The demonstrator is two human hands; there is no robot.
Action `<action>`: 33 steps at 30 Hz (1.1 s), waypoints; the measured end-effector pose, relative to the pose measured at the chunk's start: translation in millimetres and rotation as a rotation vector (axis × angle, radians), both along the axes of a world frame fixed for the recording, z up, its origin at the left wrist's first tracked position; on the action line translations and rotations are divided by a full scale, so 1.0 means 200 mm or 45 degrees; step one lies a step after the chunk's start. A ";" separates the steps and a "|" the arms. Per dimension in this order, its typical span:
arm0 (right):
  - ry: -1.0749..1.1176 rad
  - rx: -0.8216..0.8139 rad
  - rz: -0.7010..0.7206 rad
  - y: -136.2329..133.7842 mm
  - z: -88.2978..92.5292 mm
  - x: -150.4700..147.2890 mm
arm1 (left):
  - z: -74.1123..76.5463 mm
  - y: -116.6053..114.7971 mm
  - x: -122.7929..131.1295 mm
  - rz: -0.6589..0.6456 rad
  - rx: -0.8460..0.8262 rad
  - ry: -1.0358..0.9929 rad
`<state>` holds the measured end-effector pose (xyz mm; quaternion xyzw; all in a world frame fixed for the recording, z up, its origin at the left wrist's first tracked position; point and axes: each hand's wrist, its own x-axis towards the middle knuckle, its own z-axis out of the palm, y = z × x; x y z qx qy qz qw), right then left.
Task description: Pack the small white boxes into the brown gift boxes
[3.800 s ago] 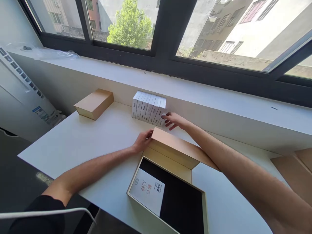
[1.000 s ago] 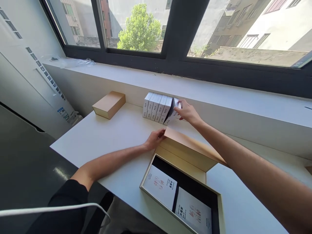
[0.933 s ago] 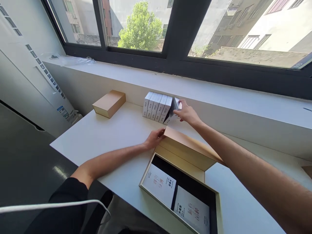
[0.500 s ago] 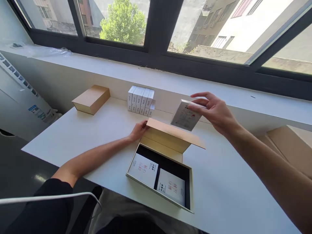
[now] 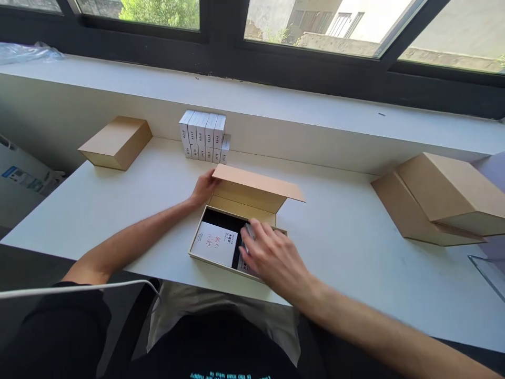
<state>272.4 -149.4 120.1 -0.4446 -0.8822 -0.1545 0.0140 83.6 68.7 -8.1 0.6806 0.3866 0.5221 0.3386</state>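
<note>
An oblong cardboard gift box [image 5: 213,264] with a black lining sits at the table's near edge, its lid [image 5: 258,181] raised at the back. My left hand [image 5: 204,187] is closed on the lid's left end. Inside the left part of the gift box lies a flat white box [image 5: 216,243] with red and black print. Over the right part, my right hand [image 5: 272,250] is closed around a small white box [image 5: 249,231], mostly hidden by the fingers. Under that hand, an edge of another white box [image 5: 245,267] shows.
Several small white boxes [image 5: 202,131] stand stacked in two layers by the wall. A closed brown box [image 5: 116,139] is at the back left. Two brown boxes [image 5: 445,189] lean together on the right. A white cable [image 5: 79,288] crosses the lower left.
My right hand has brought the small white box down and leftward from above the table into the gift box's right part. My left hand stays on the lid. The view has tilted down and right.
</note>
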 end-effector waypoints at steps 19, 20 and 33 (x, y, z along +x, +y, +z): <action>0.330 -0.562 0.136 0.05 -0.14 0.15 | 0.01 0.00 0.00 -0.028 0.011 0.003; 0.309 -0.571 0.151 0.05 -0.14 0.15 | 0.01 0.00 0.00 -0.020 0.006 0.009; 1.026 0.019 0.218 -0.02 -0.23 0.50 | 0.25 -0.26 -0.20 -0.221 -0.104 0.111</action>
